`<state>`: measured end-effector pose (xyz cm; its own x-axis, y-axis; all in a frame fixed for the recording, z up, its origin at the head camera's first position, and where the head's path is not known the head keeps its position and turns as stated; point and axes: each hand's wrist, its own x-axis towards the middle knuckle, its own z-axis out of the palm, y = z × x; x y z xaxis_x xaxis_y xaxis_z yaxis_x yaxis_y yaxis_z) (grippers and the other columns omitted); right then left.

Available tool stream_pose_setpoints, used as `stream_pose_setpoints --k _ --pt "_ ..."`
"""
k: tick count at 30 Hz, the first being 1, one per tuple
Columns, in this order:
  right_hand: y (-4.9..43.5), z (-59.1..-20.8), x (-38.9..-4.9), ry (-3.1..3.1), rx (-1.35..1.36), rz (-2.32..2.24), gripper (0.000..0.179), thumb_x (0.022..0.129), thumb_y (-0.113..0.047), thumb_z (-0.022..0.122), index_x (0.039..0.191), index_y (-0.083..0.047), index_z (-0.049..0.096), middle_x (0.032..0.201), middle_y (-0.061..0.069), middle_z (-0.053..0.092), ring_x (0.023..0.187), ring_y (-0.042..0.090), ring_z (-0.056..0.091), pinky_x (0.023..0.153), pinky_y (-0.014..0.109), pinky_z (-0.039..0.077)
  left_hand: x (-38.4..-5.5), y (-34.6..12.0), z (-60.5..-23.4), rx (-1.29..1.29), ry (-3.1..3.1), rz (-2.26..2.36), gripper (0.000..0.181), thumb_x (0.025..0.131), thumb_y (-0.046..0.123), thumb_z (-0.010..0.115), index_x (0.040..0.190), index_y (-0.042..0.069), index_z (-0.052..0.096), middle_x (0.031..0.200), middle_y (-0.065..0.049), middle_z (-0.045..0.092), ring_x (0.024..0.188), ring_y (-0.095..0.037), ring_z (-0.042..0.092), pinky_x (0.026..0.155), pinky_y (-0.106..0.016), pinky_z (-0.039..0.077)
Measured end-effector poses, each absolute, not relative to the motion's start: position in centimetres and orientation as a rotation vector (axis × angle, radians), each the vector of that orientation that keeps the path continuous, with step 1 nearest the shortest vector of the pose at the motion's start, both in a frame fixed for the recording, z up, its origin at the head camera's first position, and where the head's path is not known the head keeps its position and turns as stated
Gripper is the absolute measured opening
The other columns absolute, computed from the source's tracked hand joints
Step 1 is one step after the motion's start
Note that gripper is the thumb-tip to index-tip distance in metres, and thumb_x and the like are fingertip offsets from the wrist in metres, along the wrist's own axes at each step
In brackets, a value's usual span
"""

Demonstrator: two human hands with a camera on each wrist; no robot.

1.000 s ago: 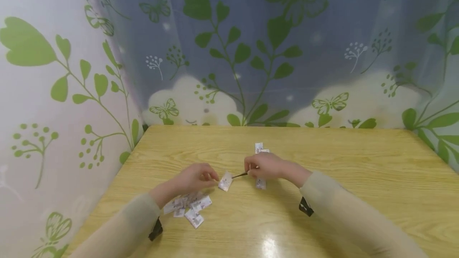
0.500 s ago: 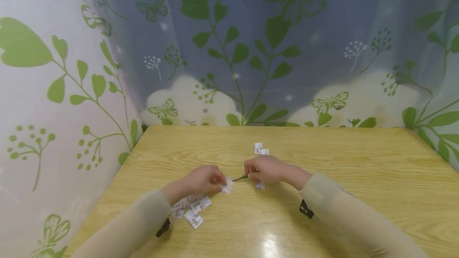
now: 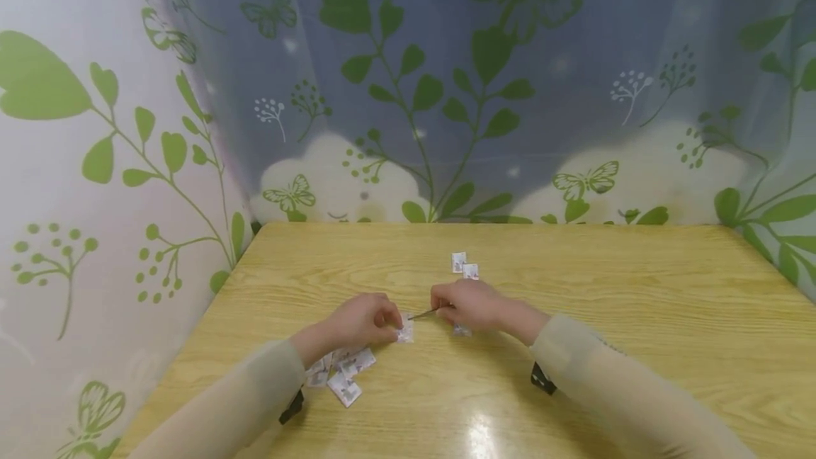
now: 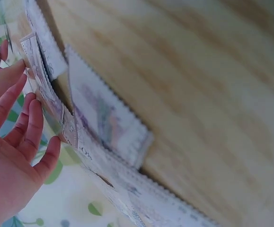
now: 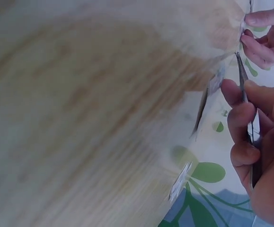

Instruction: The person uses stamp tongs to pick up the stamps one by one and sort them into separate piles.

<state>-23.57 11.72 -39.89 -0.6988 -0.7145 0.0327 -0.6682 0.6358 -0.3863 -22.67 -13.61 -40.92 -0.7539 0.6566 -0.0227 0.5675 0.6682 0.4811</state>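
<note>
A small stamp with pale printing is pinched at its left side between the thumb and forefinger of my left hand. In my right hand I grip slim metal tweezers, their tips pointing left and reaching the stamp's upper part. Whether the tips touch it or clasp it, I cannot tell. Below my left wrist lies a loose heap of similar stamps, partly covered by the arm. The left wrist view shows their toothed edges, with one stamp leaning up from the others.
Beyond my right hand lie two more stamps, the farther stamp and the nearer stamp. Another stamp is partly hidden under that hand. The wooden table meets a leaf-patterned curtain at its back edge.
My left hand has moved right and now pinches the stamp, covering its left side. The tweezers have shifted slightly left over the last half second. The heap has stayed put.
</note>
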Motion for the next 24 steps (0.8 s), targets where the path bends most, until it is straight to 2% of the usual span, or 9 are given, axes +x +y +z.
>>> stream_pose_setpoints --k 8,15,24 --pt "11.7 -40.3 -23.5 2.762 -1.164 -0.550 0.005 0.096 -0.011 0.059 0.094 -0.015 0.060 0.072 -0.012 0.053 0.065 0.009 0.049 0.063 0.030 0.044 -23.0 -13.7 -40.9 0.981 2.653 0.721 0.007 0.085 0.020 0.074 0.091 0.020 0.071 0.092 0.008 0.061 0.082 -0.011 0.057 0.073 -0.032 0.047" --pt "12.3 -39.7 -23.1 2.746 -1.163 -0.615 0.004 0.096 -0.011 0.059 0.099 -0.010 0.062 0.071 -0.010 0.059 0.065 0.007 0.052 0.068 0.033 0.047 -23.6 -14.6 -40.5 1.008 2.536 0.912 0.012 0.090 0.016 0.070 0.101 0.009 0.072 0.095 0.003 0.070 0.084 -0.010 0.063 0.079 -0.030 0.050" --pt "15.1 -38.2 -23.2 2.752 -1.146 -0.733 0.004 0.099 -0.011 0.056 0.098 -0.011 0.060 0.069 -0.007 0.060 0.073 0.010 0.060 0.068 0.031 0.043 -23.2 -17.0 -39.6 1.062 2.616 0.924 0.014 0.089 0.016 0.071 0.100 0.007 0.072 0.094 0.001 0.070 0.081 -0.011 0.063 0.075 -0.030 0.050"
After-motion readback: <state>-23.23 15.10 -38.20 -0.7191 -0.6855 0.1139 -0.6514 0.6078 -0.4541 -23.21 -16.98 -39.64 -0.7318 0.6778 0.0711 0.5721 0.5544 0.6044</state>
